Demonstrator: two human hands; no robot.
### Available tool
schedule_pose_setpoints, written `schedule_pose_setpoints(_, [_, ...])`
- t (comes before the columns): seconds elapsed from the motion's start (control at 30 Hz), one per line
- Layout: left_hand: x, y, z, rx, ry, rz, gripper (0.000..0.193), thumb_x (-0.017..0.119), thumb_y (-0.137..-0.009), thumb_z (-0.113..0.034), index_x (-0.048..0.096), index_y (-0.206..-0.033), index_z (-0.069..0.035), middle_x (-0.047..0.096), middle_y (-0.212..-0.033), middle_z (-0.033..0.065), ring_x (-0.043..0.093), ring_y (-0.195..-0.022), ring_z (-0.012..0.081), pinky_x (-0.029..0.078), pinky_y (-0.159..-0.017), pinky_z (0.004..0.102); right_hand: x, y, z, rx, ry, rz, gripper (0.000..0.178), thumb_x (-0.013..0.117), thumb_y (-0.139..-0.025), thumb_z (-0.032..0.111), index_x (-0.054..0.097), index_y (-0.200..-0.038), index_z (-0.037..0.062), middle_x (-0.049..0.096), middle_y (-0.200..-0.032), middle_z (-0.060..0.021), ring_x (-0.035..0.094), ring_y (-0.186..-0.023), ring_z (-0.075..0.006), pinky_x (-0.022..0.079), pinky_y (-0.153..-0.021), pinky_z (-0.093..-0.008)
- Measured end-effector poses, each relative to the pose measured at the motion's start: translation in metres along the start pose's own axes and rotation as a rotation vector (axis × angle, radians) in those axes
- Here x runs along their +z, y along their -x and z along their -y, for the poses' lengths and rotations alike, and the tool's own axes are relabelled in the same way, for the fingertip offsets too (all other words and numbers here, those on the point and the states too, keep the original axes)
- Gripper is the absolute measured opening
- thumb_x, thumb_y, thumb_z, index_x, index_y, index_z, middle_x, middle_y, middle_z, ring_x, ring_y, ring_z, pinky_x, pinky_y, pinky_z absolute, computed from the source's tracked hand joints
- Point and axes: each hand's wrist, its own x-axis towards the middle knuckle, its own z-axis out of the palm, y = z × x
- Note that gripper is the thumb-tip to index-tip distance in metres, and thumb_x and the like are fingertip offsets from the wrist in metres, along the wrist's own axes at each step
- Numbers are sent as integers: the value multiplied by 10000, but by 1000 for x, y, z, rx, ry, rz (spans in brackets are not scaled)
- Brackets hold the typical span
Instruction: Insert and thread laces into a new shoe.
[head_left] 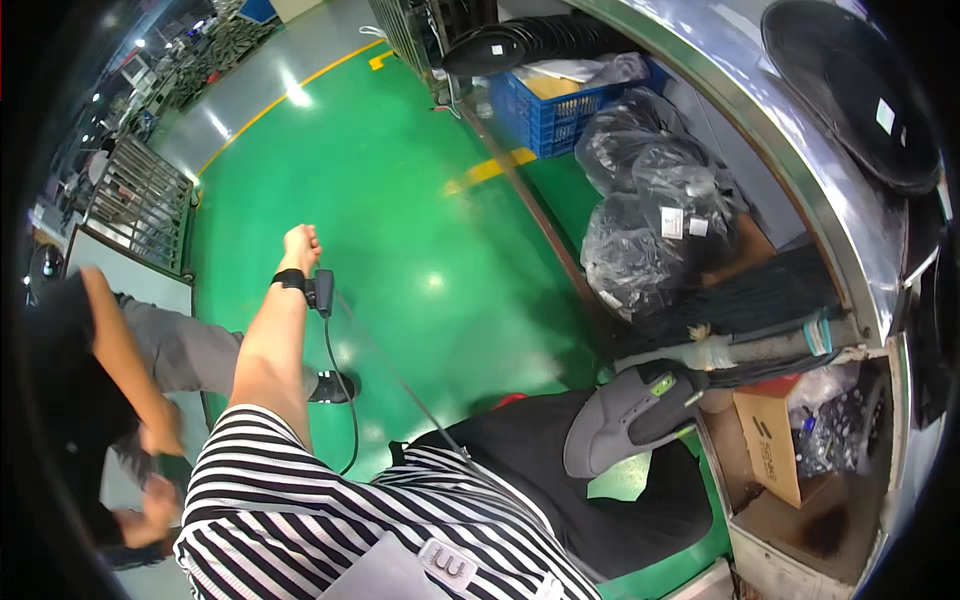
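Note:
My left arm reaches forward over the green floor, and my left hand (301, 244) is closed with its fingers curled in; nothing shows in it. A black strap (289, 279) circles that wrist and carries a small black device (323, 293), from which a cable (338, 375) hangs down. My right hand is not in view. A grey shoe-like thing (610, 425) with bright green marks shows at my black trousers (535, 440); whether it is worn cannot be made out.
Another person (75, 400) stands close on the left, hands (155, 505) around something dark. At the right, below a metal-edged bench (850, 200), lie black plastic bags (650, 220), a blue crate (555, 120) and a cardboard box (770, 445). Metal racks (140, 215) stand beyond the person.

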Motion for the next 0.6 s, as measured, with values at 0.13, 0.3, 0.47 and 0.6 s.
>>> schedule_pose_setpoints(0.13, [87,157,51,253,-525,504,180,503,-973,-246,572,-935,-84,484,-655,-31,413,-529,84,341,-471,268,83,-9,245,716,-629,796,410,494,-925,220,578,-1256,-6,660,-1171,-135,680,-863,-235,521,-756,-296])
schedule_pose_setpoints(0.3, [148,392,129,583,-761,1433,119,594,-950,-184,593,-933,-67,583,-771,3,539,-724,95,461,-672,272,81,21,469,448,-845,1338,230,538,-950,89,648,-1139,16,691,-846,-89,613,-571,-104,480,-517,-221])
schedule_pose_setpoints(0.47, [155,475,143,682,-848,1653,139,632,-914,-183,597,-895,-50,663,-831,76,648,-709,205,502,-635,311,94,51,506,870,-1086,1363,85,613,-908,43,634,-958,-23,665,-730,-50,542,-519,-56,444,-482,-224])
schedule_pose_setpoints(0.6, [157,476,154,782,-833,1607,112,645,-892,-148,611,-870,-44,601,-758,61,579,-647,191,456,-593,316,99,60,506,790,-958,1422,102,630,-894,76,651,-900,-24,655,-677,-29,531,-515,-52,443,-483,-240])
